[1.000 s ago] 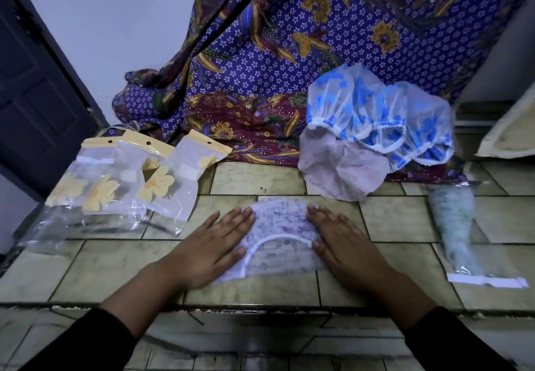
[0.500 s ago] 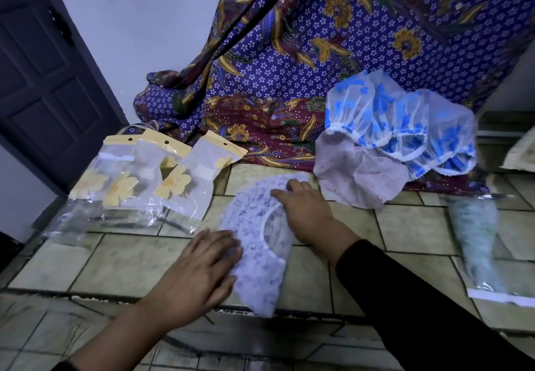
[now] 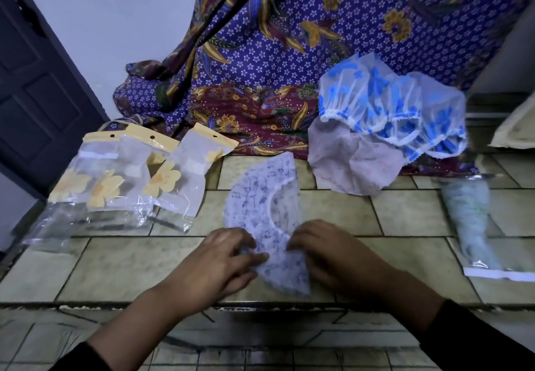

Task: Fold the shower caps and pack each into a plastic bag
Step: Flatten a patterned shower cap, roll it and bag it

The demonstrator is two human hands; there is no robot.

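A white shower cap [image 3: 256, 197] with a blue note print lies folded in a half-moon on the tiled ledge, its long axis running away from me. My left hand [image 3: 223, 260] and my right hand [image 3: 327, 255] both pinch its near end with curled fingers. Empty plastic bags [image 3: 115, 179] with yellow headers and flower prints lie to the left. A pile of blue-flowered caps [image 3: 388, 104] and a pinkish cap [image 3: 356, 162] sits at the back right. A bag [image 3: 474, 226] with a packed greenish cap lies at the right.
A purple batik cloth [image 3: 289, 52] hangs behind the ledge and drapes onto it. A dark door [image 3: 34, 87] stands at the left. The ledge's front edge [image 3: 260, 307] runs just under my wrists, with tiled floor below.
The cap was turned from sideways to lengthwise. My right hand came back from the cap's far end to its near end, and both hands went from pressing flat to pinching it.
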